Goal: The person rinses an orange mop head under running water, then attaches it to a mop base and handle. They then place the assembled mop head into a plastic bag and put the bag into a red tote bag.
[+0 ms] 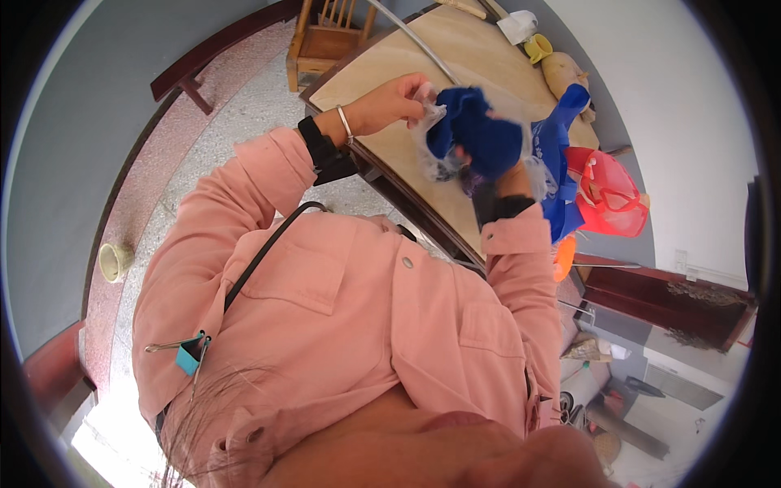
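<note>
Over the near edge of the table, a dark blue piece of fabric (488, 142) is bunched up, blurred a little at its edges. Its kind cannot be made out. My right hand (511, 180) grips it from below, with most of the fingers hidden behind the cloth. A thin clear plastic bag (438, 167) hangs around and beneath the fabric. My left hand (397, 104) pinches the bag's rim between closed fingers, just left of the fabric.
On the light-topped table (390, 77) lie a bent metal tube (419, 42), a yellow mug (538, 48) and a beige sack (565, 77). A blue bag (556, 154) and a red plastic bag (612, 199) sit at the right. A wooden chair (329, 42) stands beyond the left corner.
</note>
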Available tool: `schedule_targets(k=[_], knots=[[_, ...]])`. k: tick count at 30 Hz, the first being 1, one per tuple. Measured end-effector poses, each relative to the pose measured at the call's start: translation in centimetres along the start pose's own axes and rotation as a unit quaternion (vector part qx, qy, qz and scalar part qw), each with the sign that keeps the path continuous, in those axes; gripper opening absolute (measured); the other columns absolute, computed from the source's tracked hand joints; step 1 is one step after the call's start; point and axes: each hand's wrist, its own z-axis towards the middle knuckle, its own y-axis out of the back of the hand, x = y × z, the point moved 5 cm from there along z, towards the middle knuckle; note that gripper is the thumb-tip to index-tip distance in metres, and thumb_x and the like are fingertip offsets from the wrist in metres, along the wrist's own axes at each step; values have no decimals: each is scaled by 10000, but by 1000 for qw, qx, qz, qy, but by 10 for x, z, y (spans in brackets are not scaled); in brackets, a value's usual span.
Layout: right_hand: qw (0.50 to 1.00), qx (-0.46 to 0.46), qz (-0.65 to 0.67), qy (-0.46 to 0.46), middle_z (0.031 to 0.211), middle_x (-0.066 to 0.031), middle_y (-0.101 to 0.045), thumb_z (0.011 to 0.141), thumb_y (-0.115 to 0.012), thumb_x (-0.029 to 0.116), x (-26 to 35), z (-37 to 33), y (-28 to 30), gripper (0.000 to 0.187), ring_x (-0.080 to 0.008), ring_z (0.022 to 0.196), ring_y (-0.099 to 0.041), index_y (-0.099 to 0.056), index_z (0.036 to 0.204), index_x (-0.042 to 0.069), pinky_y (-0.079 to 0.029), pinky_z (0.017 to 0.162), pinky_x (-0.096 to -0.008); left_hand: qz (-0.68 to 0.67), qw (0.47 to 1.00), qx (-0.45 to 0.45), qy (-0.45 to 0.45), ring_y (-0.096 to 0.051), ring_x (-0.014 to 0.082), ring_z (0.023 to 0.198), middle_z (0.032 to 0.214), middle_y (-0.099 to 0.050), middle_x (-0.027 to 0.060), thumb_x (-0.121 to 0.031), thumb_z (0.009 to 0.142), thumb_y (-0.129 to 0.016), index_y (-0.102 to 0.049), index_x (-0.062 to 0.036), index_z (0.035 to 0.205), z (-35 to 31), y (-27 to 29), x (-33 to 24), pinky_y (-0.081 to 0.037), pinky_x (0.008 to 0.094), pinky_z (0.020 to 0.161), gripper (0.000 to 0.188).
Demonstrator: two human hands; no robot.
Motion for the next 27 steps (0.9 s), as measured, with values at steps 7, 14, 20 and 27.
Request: schedule_targets(k=[7,14,20,27], knots=[[958,-153,-226,-82,939,-102,-676,815,-628,233,-45,-33,9,323,-189,787,-656,-624,1054,16,-523,717,-311,-79,990,1,116,-514,93,663,1089,-611,117,4,816,-525,-407,-99,871,5,22,21,-431,224,578,166],[967,-195,-143,-83,893,-84,-674,780,-648,319,-35,-32,54,324,-229,852,-636,-621,968,56,-518,749,-353,-32,994,69,83,-481,58,577,1103,-609,96,-60,879,-540,-386,-113,905,10,-12,5,-391,196,486,165],[915,-275,-155,252,915,-15,-621,797,-611,286,1,-29,87,183,-186,888,-588,-611,931,161,-503,788,-333,15,966,218,139,-455,52,535,910,-574,65,-101,875,-561,-415,-115,964,-2,-40,8,-387,194,448,172],[858,-279,215,374,1100,-103,-577,873,-568,290,5,7,70,369,-271,958,-561,-535,1183,92,-453,899,-455,-143,981,80,107,-517,51,579,1132,-584,111,-131,921,-537,-461,-101,962,13,-28,1,-410,185,452,92]])
